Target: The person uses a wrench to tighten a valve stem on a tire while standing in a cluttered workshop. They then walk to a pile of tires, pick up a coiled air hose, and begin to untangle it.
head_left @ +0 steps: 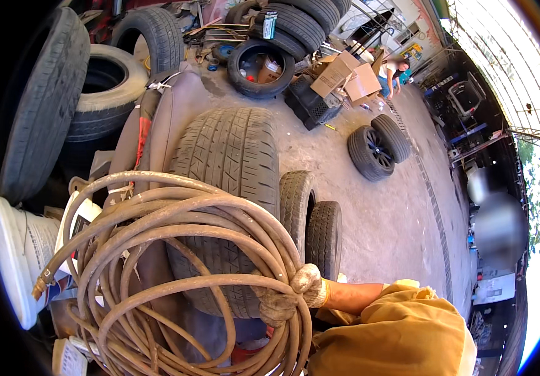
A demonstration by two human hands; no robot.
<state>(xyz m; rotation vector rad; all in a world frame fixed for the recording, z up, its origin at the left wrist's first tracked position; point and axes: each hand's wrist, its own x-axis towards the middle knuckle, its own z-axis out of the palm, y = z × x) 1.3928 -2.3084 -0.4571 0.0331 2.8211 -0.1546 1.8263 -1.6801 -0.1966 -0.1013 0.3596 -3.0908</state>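
Note:
My right hand (296,288), in a dirty pale work glove, comes from a yellow-orange sleeve (383,332) and is closed around a large coil of dusty brown hose (198,236) with a metal fitting (43,282) at its free end. Behind the coil stands a big worn tire (223,156), beside two smaller upright tires (294,194). A long padded grey object with red strips (176,94) runs along the tire's left. I do not see my left hand.
Tires (41,100) crowd the left above a white bucket (13,263). Stacked tires (289,25), cardboard boxes (339,75) and a black crate (311,106) stand at the back, where a person (390,75) bends over. A wheel and tire (370,153) lie on the concrete floor (395,232).

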